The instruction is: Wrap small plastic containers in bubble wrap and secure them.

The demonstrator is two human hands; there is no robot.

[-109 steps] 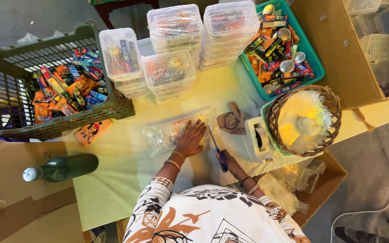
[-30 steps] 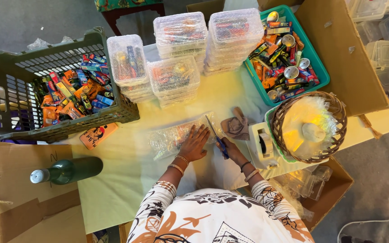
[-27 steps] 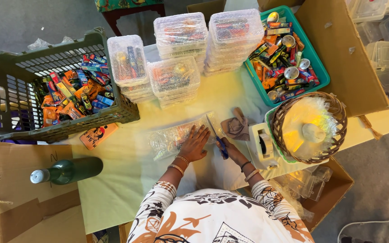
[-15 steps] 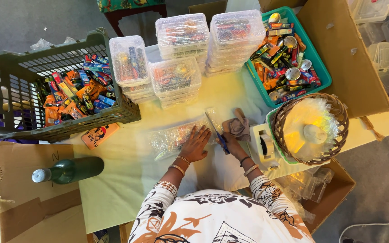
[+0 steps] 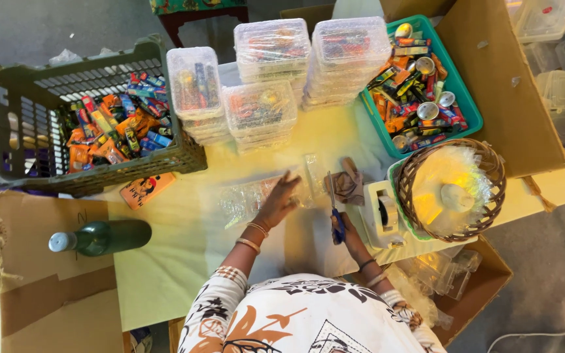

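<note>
The left hand is lying flat with its fingers spread out, pressing down on a clear plastic bag in the middle of the counter. The right hand is closing around the blue handles of a pair of scissors, and the blades are pointing away from the person, just beside the right end of the bag. Close to the scissors a small brown thing is lying, and next to it a white tape holder is sitting near the right edge of the counter. A round brown basket with shiny plastic wrap inside is sitting right beside the tape holder. At the far edge of the counter, stacks of clear plastic boxes are standing in a row. A teal bin full of bright packets and small tins is sitting at the far right corner. A dark green crate with many bright packets is sitting at the far left corner, and a small orange card is lying just in front of it. A green bottle is lying on its side at the left edge, partly on a brown cardboard box.
</note>
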